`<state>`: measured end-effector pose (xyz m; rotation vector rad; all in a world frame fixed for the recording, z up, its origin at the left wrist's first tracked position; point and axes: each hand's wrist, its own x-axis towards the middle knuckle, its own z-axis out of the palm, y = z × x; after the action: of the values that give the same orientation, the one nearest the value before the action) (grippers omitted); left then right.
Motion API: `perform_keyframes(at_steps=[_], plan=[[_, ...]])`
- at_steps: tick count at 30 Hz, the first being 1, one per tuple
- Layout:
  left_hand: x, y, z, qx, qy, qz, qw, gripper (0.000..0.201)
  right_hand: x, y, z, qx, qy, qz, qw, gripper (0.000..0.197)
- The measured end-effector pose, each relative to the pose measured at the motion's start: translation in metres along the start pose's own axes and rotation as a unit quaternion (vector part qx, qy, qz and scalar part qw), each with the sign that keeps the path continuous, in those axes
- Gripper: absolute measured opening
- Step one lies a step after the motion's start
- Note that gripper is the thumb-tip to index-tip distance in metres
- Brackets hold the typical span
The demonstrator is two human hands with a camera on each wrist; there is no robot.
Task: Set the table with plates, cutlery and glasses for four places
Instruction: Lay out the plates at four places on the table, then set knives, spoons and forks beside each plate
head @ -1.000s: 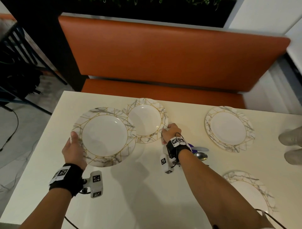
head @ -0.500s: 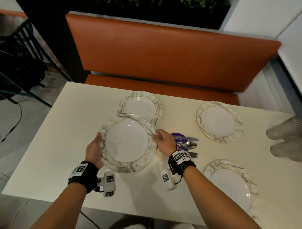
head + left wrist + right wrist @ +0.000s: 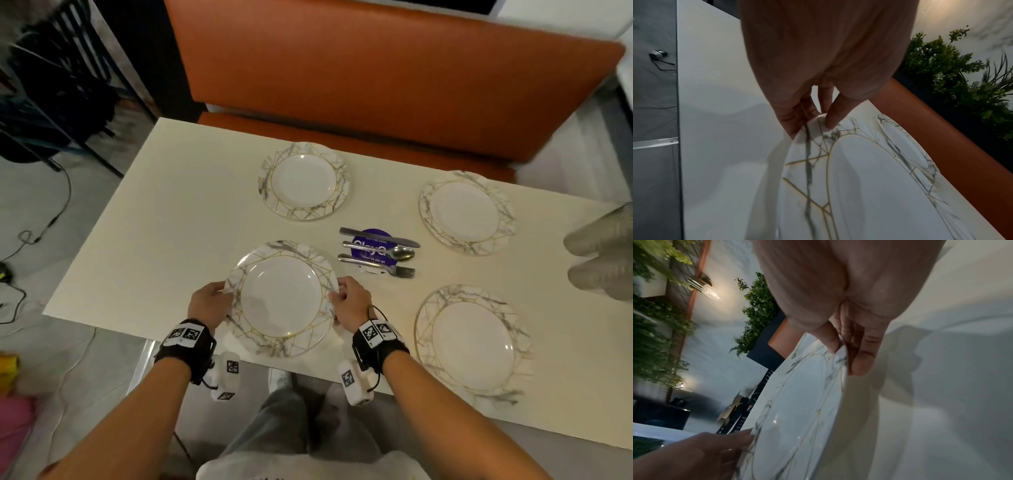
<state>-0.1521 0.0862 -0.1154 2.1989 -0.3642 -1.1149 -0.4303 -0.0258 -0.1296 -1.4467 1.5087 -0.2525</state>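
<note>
A marble-patterned plate (image 3: pixel 281 297) with gold lines hangs just above the cream table (image 3: pixel 144 240) near its front edge. My left hand (image 3: pixel 209 303) pinches its left rim, thumb on top (image 3: pixel 833 116). My right hand (image 3: pixel 352 301) pinches the right rim (image 3: pixel 840 350) the same way. Three more such plates lie on the table: far middle (image 3: pixel 304 180), far right (image 3: pixel 466 211), near right (image 3: pixel 474 344). A knife (image 3: pixel 378 237), a spoon (image 3: pixel 383 251) and a fork (image 3: pixel 376 266) lie side by side on a purple round sticker (image 3: pixel 371 241).
An orange bench (image 3: pixel 376 68) runs along the table's far side. Clear plastic cups (image 3: pixel 603 253) lie at the right edge. Black chairs (image 3: pixel 51 85) and cables stand on the floor to the left. My legs (image 3: pixel 291 428) show below the front edge.
Both hands have carried the plate from the far left of the table toward me, to the near left place. The plate it overlapped stays at the far middle.
</note>
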Motion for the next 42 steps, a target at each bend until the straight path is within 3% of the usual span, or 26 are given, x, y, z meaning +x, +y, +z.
perform_keyframes(at_steps=[12,19,23,26,29,33,42], plan=[[0.016,-0.011,-0.03,0.07,-0.014,0.066,0.995,0.031,-0.015,0.004,0.039,-0.024,0.032,0.066,0.997,0.035],[0.03,-0.01,-0.039,0.103,-0.039,0.081,0.991,0.038,-0.025,-0.001,0.045,-0.011,0.04,0.082,0.996,0.035],[0.027,-0.006,-0.04,0.104,-0.048,0.082,0.99,0.026,-0.032,-0.002,0.038,-0.031,0.034,0.068,0.997,0.033],[0.024,-0.002,-0.039,0.145,-0.03,0.088,0.985,0.029,-0.034,-0.001,0.031,-0.031,0.027,0.071,0.997,0.03],[0.022,0.009,-0.035,0.183,0.004,0.136,0.974,0.035,-0.037,0.003,0.019,-0.025,0.042,0.062,0.997,0.028],[0.012,0.029,-0.012,0.196,0.003,0.191,0.962,0.026,-0.04,0.008,-0.009,-0.018,0.074,0.038,0.996,0.022],[-0.019,0.105,0.106,0.2,-0.125,0.264,0.935,0.02,0.002,0.016,-0.107,-0.02,0.147,0.017,0.989,0.024]])
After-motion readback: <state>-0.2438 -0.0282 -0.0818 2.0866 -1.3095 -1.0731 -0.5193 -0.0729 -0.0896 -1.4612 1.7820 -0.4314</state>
